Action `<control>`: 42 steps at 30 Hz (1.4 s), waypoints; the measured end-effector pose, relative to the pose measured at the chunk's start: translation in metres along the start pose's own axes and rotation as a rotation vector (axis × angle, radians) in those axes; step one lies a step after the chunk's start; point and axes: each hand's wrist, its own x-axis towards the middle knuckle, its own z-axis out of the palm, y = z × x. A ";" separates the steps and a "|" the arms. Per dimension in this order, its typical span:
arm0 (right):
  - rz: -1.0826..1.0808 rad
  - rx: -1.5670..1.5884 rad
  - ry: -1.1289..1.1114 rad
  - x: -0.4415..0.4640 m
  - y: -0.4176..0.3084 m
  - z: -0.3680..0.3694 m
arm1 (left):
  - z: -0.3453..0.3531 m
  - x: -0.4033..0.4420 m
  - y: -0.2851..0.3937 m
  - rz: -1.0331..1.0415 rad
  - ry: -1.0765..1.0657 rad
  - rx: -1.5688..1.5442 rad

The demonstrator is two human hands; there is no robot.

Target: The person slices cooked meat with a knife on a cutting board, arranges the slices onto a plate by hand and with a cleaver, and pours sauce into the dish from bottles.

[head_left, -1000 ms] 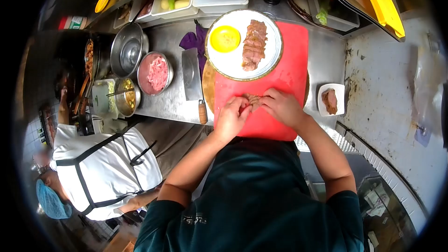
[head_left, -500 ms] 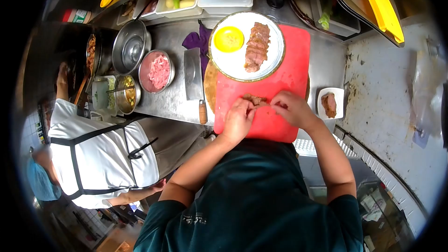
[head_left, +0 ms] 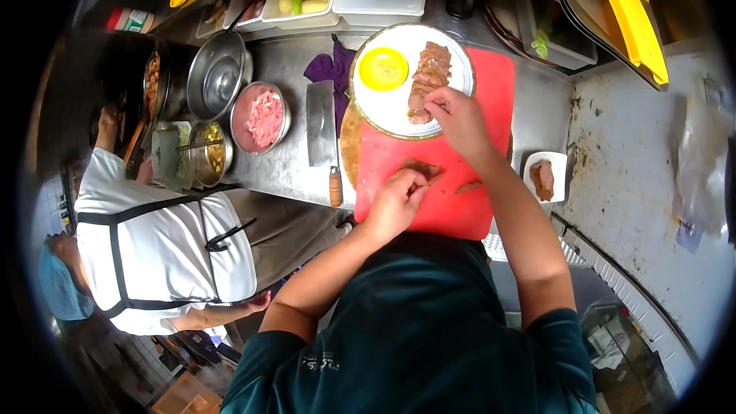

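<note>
My right hand point(head_left: 458, 119) reaches over a white plate point(head_left: 376, 116), its fingertips pinched together at the lower end of a row of sliced cooked meat point(head_left: 431, 69). A yellow sauce dish point(head_left: 383, 69) sits on the same plate, to the left of the slices. My left hand point(head_left: 395, 201) rests on the red cutting board point(head_left: 452, 218) with its fingers closed at a piece of cooked meat point(head_left: 420, 167), partly hidden by them. Another small meat piece point(head_left: 469, 186) lies on the board below my right forearm.
Left of the board lie a cleaver point(head_left: 320, 126) and a purple cloth point(head_left: 333, 69). Beyond stand a bowl of raw meat point(head_left: 285, 123) and a metal bowl point(head_left: 218, 77). A small white dish point(head_left: 560, 192) of meat is at right. A co-worker point(head_left: 165, 245) stands at left.
My right hand has moved from the meat on the board up to the slices on the plate. My left hand has stayed beside the meat on the board.
</note>
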 end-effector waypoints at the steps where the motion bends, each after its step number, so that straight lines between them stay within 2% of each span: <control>1: -0.036 -0.081 0.023 0.001 0.002 0.000 | -0.003 0.003 0.004 -0.001 -0.004 -0.008; 6: -0.171 -0.385 0.092 -0.005 -0.004 -0.003 | -0.020 0.030 0.010 -0.132 0.025 -0.066; 9: -0.199 -0.418 0.193 -0.009 -0.006 -0.004 | -0.029 0.060 -0.001 -0.159 0.029 -0.075; 12: -0.109 -0.402 0.211 -0.017 -0.014 -0.015 | -0.033 0.096 -0.009 -0.169 0.015 -0.154; 15: -0.067 -0.439 0.167 -0.033 -0.020 -0.029 | -0.032 0.121 -0.010 -0.166 0.014 -0.179; 18: -0.141 -0.510 0.044 -0.050 -0.011 -0.040 | -0.033 0.132 -0.007 -0.145 0.034 0.038; 21: -0.229 -0.594 -0.159 -0.072 -0.005 -0.039 | -0.030 0.136 -0.010 -0.075 0.077 0.126; 22: -0.222 -0.590 -0.198 -0.079 -0.005 -0.037 | -0.030 0.135 -0.011 -0.050 0.089 0.167; 25: -0.204 -0.598 -0.283 -0.095 -0.006 -0.026 | -0.031 0.120 -0.009 0.233 0.224 0.380; 28: -0.194 -0.618 -0.284 -0.102 -0.001 -0.015 | -0.036 0.079 -0.001 0.201 0.134 0.463; 31: -0.171 -0.563 -0.286 -0.105 0.005 -0.010 | -0.029 0.040 0.000 0.003 0.028 0.537; 34: -0.119 -0.466 -0.321 -0.103 0.004 -0.009 | -0.022 0.029 -0.016 -0.086 0.068 0.454; 36: -0.133 -0.434 -0.358 -0.100 0.003 -0.012 | -0.019 0.028 -0.020 -0.066 0.063 0.411; 39: -0.002 -0.279 -0.406 -0.096 -0.007 -0.023 | -0.019 0.027 -0.023 -0.034 0.070 0.335; 42: -0.090 -0.246 -0.237 -0.087 -0.016 -0.026 | -0.025 0.024 -0.028 -0.104 0.097 0.177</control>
